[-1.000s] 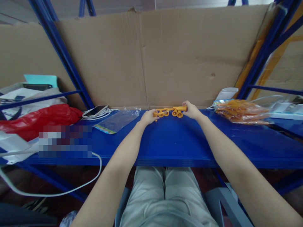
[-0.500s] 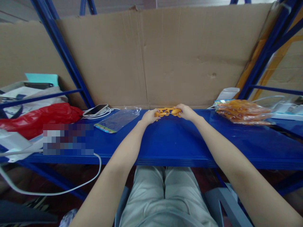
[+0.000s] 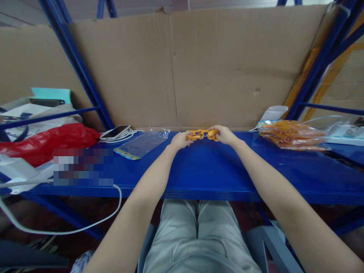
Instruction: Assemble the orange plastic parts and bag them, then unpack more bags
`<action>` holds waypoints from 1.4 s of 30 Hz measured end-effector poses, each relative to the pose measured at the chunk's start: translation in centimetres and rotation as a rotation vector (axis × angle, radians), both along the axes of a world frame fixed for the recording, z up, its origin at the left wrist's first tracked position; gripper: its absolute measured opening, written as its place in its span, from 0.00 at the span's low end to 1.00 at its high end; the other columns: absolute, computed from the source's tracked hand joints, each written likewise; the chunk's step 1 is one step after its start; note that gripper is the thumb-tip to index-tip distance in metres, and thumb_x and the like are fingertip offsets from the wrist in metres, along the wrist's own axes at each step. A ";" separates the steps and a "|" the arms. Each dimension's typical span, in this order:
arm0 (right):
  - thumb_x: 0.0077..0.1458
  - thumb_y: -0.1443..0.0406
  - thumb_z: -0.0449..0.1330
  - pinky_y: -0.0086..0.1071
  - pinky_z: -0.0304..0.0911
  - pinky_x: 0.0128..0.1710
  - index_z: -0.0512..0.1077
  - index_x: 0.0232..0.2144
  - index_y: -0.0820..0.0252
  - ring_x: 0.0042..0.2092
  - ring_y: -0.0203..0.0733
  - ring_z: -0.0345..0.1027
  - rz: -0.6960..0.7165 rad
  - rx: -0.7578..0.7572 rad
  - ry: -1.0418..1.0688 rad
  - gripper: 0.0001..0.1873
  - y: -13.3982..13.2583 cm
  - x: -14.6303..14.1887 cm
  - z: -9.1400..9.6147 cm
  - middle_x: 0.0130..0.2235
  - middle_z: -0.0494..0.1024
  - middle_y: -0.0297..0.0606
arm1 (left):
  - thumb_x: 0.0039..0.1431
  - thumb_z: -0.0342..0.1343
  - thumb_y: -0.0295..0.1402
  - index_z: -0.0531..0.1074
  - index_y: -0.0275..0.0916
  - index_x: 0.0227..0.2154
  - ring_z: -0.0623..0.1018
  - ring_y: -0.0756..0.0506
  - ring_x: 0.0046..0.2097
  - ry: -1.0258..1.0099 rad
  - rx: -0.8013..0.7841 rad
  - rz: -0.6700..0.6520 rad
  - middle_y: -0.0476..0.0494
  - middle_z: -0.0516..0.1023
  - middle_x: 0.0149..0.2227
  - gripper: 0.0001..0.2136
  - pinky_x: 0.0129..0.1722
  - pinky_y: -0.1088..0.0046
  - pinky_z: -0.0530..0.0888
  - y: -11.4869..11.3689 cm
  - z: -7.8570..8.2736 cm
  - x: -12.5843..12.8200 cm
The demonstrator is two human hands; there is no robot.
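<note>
At the back of the blue tabletop, my two hands hold an orange plastic toy (image 3: 200, 134) with rounded loops and a short, shiny chain in its middle. My left hand (image 3: 181, 140) has its fingers closed around the toy's left end. On the other end, my right hand (image 3: 224, 134) pinches a rounded orange part between thumb and fingers. Fingers cover both ends of the toy, so its full shape is hidden. To the left of my left hand lies a flat clear plastic bag (image 3: 143, 144) with a colourful printed strip.
Packed orange items (image 3: 291, 134) in clear bags are piled at the right. On the left are a phone (image 3: 116, 132) on coiled white cable, a red plastic bag (image 3: 57, 140) and a white power strip (image 3: 21, 170). A cardboard sheet (image 3: 216, 68) stands behind the table (image 3: 210, 174).
Both hands stay in nearly the same place on the orange toy. The part at my right hand has turned slightly, and the chain has shifted a little.
</note>
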State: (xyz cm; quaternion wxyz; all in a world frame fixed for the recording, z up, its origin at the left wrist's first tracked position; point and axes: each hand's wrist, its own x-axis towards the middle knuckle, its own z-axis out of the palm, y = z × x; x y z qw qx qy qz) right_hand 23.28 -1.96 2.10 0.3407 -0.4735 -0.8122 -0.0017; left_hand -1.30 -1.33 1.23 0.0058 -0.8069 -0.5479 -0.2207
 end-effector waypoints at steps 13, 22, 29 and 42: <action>0.45 0.74 0.57 0.36 0.68 0.45 0.76 0.47 0.56 0.47 0.48 0.75 -0.157 -0.028 -0.213 0.25 -0.8 -0.5 0.6 0.46 0.81 0.41 | 0.52 0.64 0.38 0.75 0.42 0.47 0.78 0.40 0.45 -0.004 0.013 0.018 0.41 0.80 0.42 0.19 0.42 0.72 0.71 -0.5 0.2 0.2; 0.51 0.69 0.58 0.38 0.68 0.44 0.75 0.50 0.58 0.46 0.51 0.75 -0.284 -0.078 -0.291 0.22 -2.1 -1.2 1.4 0.47 0.80 0.46 | 0.51 0.61 0.31 0.76 0.42 0.47 0.79 0.39 0.44 0.039 -0.006 0.055 0.42 0.82 0.38 0.17 0.41 0.71 0.72 -1.7 1.0 0.7; 0.54 0.67 0.56 0.38 0.67 0.46 0.71 0.53 0.59 0.50 0.51 0.73 -0.427 -0.140 -0.428 0.23 -3.6 -2.0 2.4 0.48 0.79 0.48 | 0.51 0.58 0.33 0.77 0.43 0.45 0.80 0.40 0.44 0.123 -0.006 0.095 0.43 0.82 0.39 0.17 0.42 0.71 0.73 -2.2 1.4 1.0; 0.59 0.65 0.56 0.40 0.65 0.49 0.64 0.58 0.65 0.51 0.53 0.72 -0.284 -0.043 -0.383 0.25 -3.6 -3.6 1.6 0.52 0.76 0.54 | 0.53 0.58 0.34 0.75 0.41 0.48 0.80 0.41 0.43 0.131 0.020 0.046 0.42 0.82 0.39 0.18 0.41 0.71 0.74 -2.4 1.4 1.6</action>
